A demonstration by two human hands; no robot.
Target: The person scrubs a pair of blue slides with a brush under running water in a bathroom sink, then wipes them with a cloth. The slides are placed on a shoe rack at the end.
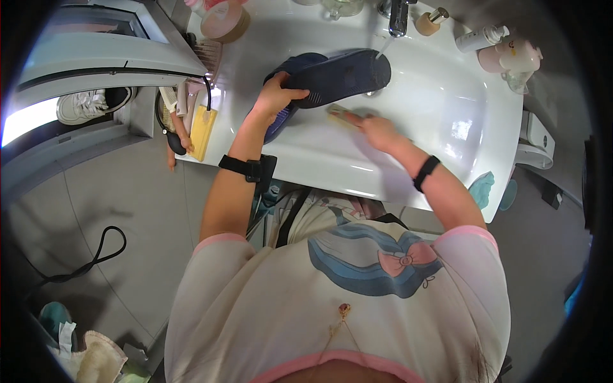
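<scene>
My left hand [273,98] grips a dark navy rubber slipper [342,76] by one end, its sole turned upward. Beneath it lies a second navy slipper [281,123], partly covered by the first one and by my hand. A thin stream of water falls from the chrome faucet [398,19] onto the far right end of the upper slipper. In my right hand [380,133] is a small pale-yellow scrubbing brush [341,115], held low over the basin just below the slipper; its bristles cannot be made out. All of this is within the white washbasin [498,124].
Along the rim stand a pump bottle [471,40], a foundation bottle [431,21] and a round jar [224,21]. A yellow block [204,134] and a doll's arm [181,131] crowd the left edge. An open appliance door [110,60] juts in. A teal cloth [482,189] hangs at right.
</scene>
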